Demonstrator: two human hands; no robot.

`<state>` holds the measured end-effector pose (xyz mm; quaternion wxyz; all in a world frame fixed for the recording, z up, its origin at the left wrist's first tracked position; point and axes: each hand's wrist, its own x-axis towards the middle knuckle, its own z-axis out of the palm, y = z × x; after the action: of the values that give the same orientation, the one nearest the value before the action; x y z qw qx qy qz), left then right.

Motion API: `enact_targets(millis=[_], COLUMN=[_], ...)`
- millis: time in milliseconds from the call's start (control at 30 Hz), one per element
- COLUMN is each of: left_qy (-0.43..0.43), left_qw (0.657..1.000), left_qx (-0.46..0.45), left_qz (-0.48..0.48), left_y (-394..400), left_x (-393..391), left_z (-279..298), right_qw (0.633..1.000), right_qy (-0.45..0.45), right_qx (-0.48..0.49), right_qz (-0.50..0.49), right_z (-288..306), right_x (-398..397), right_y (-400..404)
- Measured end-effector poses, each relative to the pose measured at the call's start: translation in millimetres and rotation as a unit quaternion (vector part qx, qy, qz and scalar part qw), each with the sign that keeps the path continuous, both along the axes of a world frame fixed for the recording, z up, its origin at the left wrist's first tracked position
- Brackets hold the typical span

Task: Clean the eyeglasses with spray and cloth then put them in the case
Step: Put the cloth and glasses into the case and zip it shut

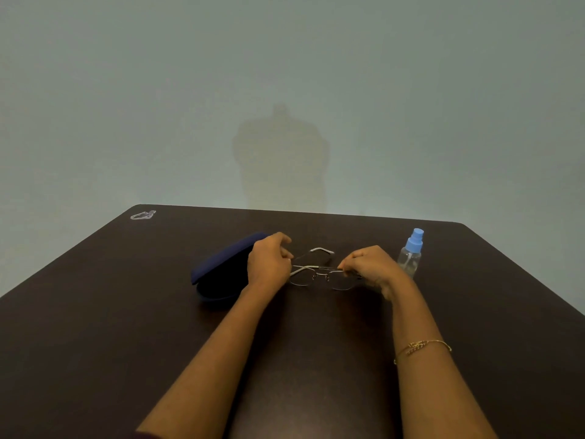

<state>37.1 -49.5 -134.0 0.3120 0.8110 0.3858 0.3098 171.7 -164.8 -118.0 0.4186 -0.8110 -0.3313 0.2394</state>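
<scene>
A dark brown table (pixel 95 312) with rounded far corners fills the lower view. Behind the table rises a plain, pale grey-green wall (pixel 126 90), bearing a faint shadow (pixel 280 160). On the table's far left corner sits a small whitish mark (pixel 143 214), perhaps a sticker.

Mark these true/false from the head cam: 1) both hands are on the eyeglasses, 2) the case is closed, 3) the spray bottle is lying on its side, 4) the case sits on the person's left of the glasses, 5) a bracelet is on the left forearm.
1) True. The left hand and the right hand each pinch one end of the eyeglasses.
2) False. The dark blue case lies open, lid raised.
3) False. The spray bottle stands upright on the table, blue cap on top.
4) True. The case is to the left of the glasses; the bottle is to their right.
5) False. The gold bracelet is on the right forearm.
</scene>
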Motion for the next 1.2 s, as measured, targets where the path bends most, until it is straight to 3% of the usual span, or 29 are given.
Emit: enact_targets(millis=[133,233,367,500,700,833,933,1033,1200], left_qy=[0.025,0.034,0.037,0.032,0.033,0.038,0.019,-0.008,0.162], left_qw=[0.992,0.985,0.988,0.991,0.991,0.993,0.995,0.991,0.98], left_qx=[-0.085,-0.127,-0.109,-0.089,-0.082,-0.046,0.056,0.131,0.073], left_qz=[-0.093,-0.11,-0.1,-0.097,-0.097,-0.101,-0.084,-0.008,0.09], left_y=[0.4,1.2,-0.4,-0.9,-1.0,-4.3,-2.7,7.3,31.4], left_x=[-3.1,-7.3,-6.8,-4.4,-5.2,-7.0,-12.6,-28.7,-53.6], left_z=[7.0,11.2,10.7,9.0,8.5,17.6,40.2,57.9,52.1], right_qw=[1.0,0.999,0.994,0.982,0.972,0.971,0.978,0.983,0.993], right_qy=[-0.011,-0.017,-0.085,-0.12,-0.147,-0.171,-0.161,-0.153,-0.105], right_qx=[0.001,0.013,0.064,-0.009,-0.046,-0.028,0.017,0.067,0.047], right_qz=[-0.018,-0.026,0.019,0.146,0.179,0.164,0.135,0.078,0.001], right_z=[-2.1,-5.4,-2.8,4.8,12.3,12.8,15.5,20.6,18.4], right_x=[5.5,6.7,2.5,-6.6,-9.7,-11.6,-10.9,-12.7,-30.1], right_y=[-0.7,0.8,2.7,5.1,5.1,5.4,5.3,8.6,23.6])
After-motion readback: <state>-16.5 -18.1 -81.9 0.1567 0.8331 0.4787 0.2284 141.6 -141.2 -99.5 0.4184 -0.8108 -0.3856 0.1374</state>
